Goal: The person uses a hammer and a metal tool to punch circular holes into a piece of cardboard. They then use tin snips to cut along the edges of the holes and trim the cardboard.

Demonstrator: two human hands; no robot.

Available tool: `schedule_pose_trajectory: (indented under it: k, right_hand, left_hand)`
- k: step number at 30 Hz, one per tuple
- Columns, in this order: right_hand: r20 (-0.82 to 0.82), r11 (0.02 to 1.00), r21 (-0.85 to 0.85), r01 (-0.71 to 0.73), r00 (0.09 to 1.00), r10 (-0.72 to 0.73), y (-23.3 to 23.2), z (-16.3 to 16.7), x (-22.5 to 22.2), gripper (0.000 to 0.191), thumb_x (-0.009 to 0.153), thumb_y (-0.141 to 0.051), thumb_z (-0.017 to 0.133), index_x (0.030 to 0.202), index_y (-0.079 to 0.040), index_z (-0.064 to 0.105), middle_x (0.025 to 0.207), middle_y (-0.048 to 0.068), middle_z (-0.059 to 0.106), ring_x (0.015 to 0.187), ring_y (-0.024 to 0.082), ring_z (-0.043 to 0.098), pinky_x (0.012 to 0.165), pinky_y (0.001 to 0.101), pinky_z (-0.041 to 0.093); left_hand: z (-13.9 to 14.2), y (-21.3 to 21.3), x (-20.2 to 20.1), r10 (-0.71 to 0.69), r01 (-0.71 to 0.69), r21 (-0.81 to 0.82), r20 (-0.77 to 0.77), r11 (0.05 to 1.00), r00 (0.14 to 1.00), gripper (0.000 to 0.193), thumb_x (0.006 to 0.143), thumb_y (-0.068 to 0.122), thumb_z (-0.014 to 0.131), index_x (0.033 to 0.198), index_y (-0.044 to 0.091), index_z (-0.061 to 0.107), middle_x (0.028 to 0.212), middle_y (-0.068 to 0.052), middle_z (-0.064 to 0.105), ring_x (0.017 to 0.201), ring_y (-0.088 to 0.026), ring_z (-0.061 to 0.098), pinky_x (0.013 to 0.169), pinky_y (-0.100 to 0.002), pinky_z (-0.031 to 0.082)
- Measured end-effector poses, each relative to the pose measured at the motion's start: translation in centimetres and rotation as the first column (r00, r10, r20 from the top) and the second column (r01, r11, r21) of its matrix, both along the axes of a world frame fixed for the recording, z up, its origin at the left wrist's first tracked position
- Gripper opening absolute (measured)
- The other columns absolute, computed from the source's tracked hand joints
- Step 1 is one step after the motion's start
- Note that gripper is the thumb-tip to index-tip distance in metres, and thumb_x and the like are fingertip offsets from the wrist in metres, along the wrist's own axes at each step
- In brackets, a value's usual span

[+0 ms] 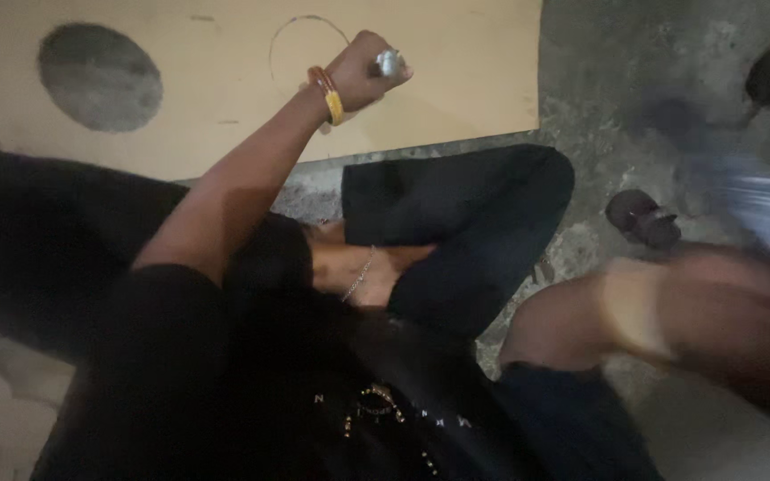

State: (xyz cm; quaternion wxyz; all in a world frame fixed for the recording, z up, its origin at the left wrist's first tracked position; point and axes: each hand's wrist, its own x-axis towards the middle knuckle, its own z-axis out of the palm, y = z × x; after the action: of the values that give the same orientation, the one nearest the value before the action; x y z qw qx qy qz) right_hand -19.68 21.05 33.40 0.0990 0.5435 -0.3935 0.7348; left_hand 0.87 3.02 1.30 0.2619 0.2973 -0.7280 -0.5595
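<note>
while gripping a metal tool (389,62), left hand (363,76) rests on plywood (225,98).

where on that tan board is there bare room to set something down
The tan wooden board is bare right of the left hand, out to its right edge, and between the round cut hole and the pencilled circle. It is crowded along the board's near edge, where the forearm and the folded knee lie.

Dim, grainy; motion blur at right
</note>
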Motion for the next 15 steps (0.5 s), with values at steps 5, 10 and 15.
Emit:
schedule_pose_trajectory:
  k: [5,10,15]
  right_hand:
    - [0.227,0.005,0.973,-0.229,0.969,0.094,3.9,-13.6,8.7,0.017,0.105,-0.024,0.059,0.11,-0.009,0.053,0.068,-0.001,0.053,0.052,0.008,0.05,0.043,0.0243,0.042]
    - [0.721,0.042,0.641,-0.767,0.582,-0.376,8.7,-17.3,7.7,0.014,0.103,-0.024,0.057,0.101,-0.012,0.048,0.063,-0.004,0.044,0.045,0.004,0.041,0.036,0.0216,0.033]
    - [0.841,0.077,0.361,-0.929,0.289,-0.458,8.7,-18.7,7.0,0.021,0.104,-0.023,0.059,0.095,-0.014,0.043,0.065,-0.005,0.042,0.047,0.004,0.039,0.038,0.021,0.031]
  left_hand:
    - [-1.4,0.4,0.1,0.226,-0.274,-0.198,-0.235,0.941,0.945,0.032,0.107,0.022,0.07,0.084,0.005,0.056,0.071,-0.001,0.053,0.062,-0.014,0.051,0.057,-0.035,0.042]
    - [-0.7,-0.7,1.1,0.351,-0.217,0.563,-0.14,0.797,0.926,0.021,0.101,0.025,0.069,0.088,0.018,0.054,0.062,0.005,0.049,0.053,-0.009,0.047,0.047,-0.032,0.039]
    - [-0.1,-3.1,0.3,0.482,-0.037,0.745,-0.392,0.666,0.784,0.037,0.106,0.023,0.063,0.08,0.012,0.04,0.061,-0.002,0.038,0.051,-0.016,0.038,0.054,-0.035,0.04]
